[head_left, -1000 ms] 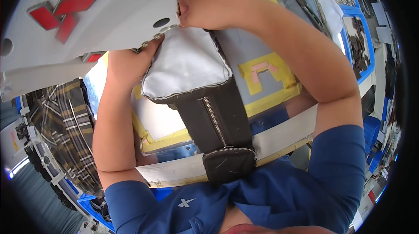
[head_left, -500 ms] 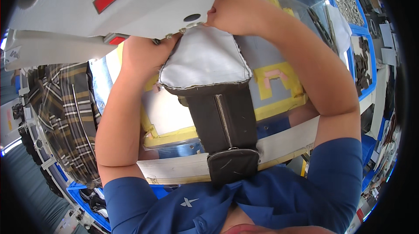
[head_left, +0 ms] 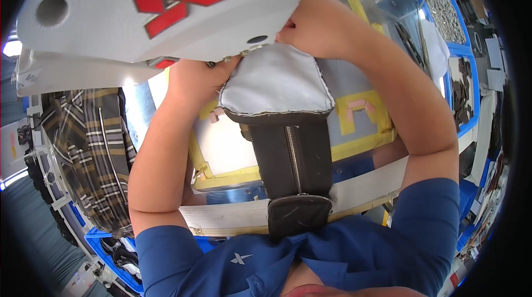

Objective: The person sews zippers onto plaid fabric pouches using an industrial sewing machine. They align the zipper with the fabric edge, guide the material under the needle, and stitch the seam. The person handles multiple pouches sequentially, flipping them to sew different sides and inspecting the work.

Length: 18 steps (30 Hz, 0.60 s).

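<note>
A half-sewn black bag [head_left: 293, 155] lies under the sewing machine head [head_left: 105, 20], its long zipped strip hanging toward me. Its pale silver-grey lining panel [head_left: 277, 83] faces up, with raw dark edges. My left hand [head_left: 200, 78] is closed at the panel's left edge, thumb along the fabric, fingertips partly hidden by the machine. At the panel's far right edge my right hand [head_left: 316, 25] is curled with its fingers pressed together on the fabric. The needle area is hidden behind the machine head. A small black zipped pouch part [head_left: 299, 215] rests against my shirt.
A plaid bag [head_left: 88, 153] lies to the left. Yellow tape [head_left: 366, 136] marks the worktable. Blue trays at the right hold metal pieces [head_left: 443, 11] and dark pieces [head_left: 461, 89]. Scissors-like dark tools [head_left: 410, 45] lie by a white cloth [head_left: 435, 45]. Another blue bin [head_left: 119, 261] stands lower left.
The whole view has shifted, so the machine, hands and bag appear farther right and a little lower. Both hands keep their places on the bag's panel.
</note>
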Available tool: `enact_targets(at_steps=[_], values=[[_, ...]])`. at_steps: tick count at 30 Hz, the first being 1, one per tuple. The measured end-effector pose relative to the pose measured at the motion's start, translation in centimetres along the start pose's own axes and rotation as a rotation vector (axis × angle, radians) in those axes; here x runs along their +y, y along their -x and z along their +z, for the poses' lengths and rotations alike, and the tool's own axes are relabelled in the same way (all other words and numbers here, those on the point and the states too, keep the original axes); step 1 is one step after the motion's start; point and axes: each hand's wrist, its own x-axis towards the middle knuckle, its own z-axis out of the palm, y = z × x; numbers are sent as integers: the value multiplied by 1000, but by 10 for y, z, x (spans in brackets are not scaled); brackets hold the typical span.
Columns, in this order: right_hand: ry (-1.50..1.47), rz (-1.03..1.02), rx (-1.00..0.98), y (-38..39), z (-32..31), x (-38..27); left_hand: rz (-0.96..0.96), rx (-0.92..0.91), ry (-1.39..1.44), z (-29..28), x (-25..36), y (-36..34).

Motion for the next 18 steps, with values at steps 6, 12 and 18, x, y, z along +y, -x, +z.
enact_targets(at_steps=[6,12,18], values=[[-27,35,36,2,2,0,-96,-99,-121,-3,-6,1],[-82,66,41,4,2,2,-150,-132,-59,-2,-7,2],[-94,79,56,5,2,1,-127,-113,-100,-2,-6,2]])
